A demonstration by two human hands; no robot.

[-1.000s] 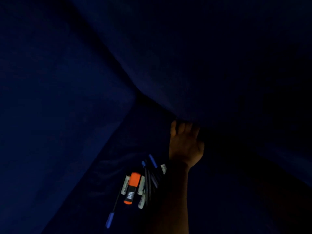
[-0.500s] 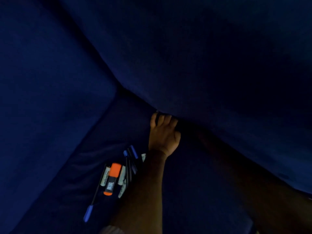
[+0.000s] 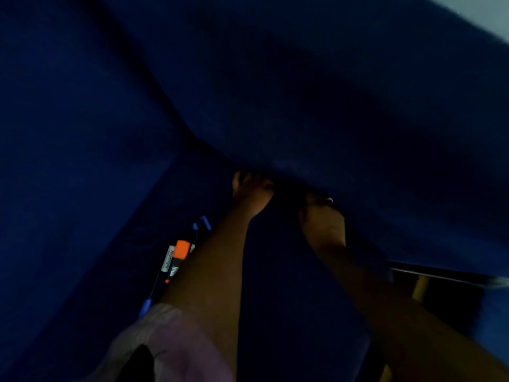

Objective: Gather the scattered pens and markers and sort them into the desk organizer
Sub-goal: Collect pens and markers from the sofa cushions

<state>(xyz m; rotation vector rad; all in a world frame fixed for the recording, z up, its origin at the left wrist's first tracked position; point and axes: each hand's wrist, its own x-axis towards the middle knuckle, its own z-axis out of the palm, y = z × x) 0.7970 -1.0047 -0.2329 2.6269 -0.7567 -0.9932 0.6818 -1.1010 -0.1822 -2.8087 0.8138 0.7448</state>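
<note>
A small pile of pens and markers lies on the dark blue sofa seat [image 3: 289, 312], just left of my left forearm. It holds an orange highlighter [image 3: 181, 253], a white marker [image 3: 168, 261], blue-capped pens [image 3: 203, 223] and a thin black pen with a blue cap [image 3: 146, 306]. My left hand [image 3: 252, 193] reaches into the gap between seat and back cushion, with its fingertips hidden there. My right hand [image 3: 323, 224] is at the same gap further right, its fingers also tucked out of sight. No desk organizer is in view.
The sofa's back cushion [image 3: 330, 92] looms over both hands and its armrest [image 3: 68, 161] rises at the left. At the right edge is a dark opening with a thin metal bar [image 3: 440, 275] and something yellow [image 3: 420, 288]. The light is very dim.
My right hand has come into view and reached the cushion gap beside the left one. The view has shifted, so my left forearm now covers part of the pen pile.
</note>
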